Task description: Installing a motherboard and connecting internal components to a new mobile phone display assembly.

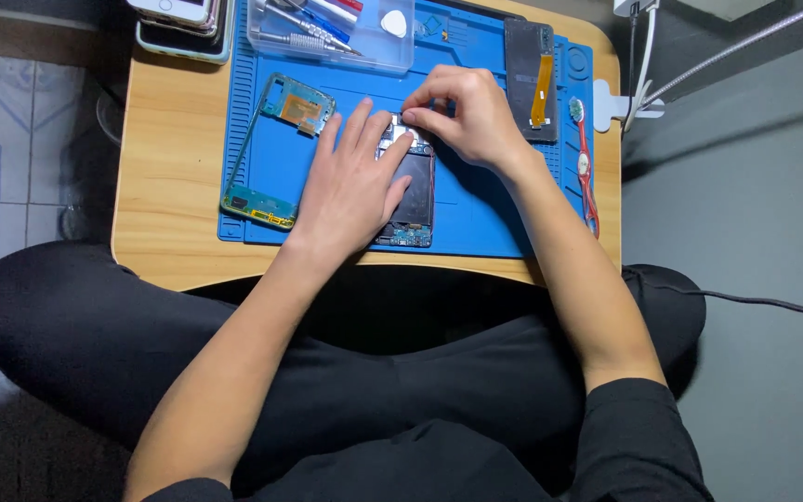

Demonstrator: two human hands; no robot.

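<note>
An opened phone body [413, 191] with a dark battery and bare circuit boards lies in the middle of a blue repair mat [476, 214]. My left hand [350, 181] rests flat on the phone's left side, fingers spread, thumb across the board. My right hand [467, 112] is curled over the phone's top end, fingertips pinched at a small part there; what they grip is too small to tell. A green phone mid-frame [276, 153] lies on the mat to the left of my left hand.
The mat sits on a small wooden table [164, 158]. A clear tool tray [332, 33] with screwdrivers stands at the back. A black panel with an orange flex cable [533, 74] lies at right, red wires [585, 172] beside it. Stacked phones [183, 23] sit back left.
</note>
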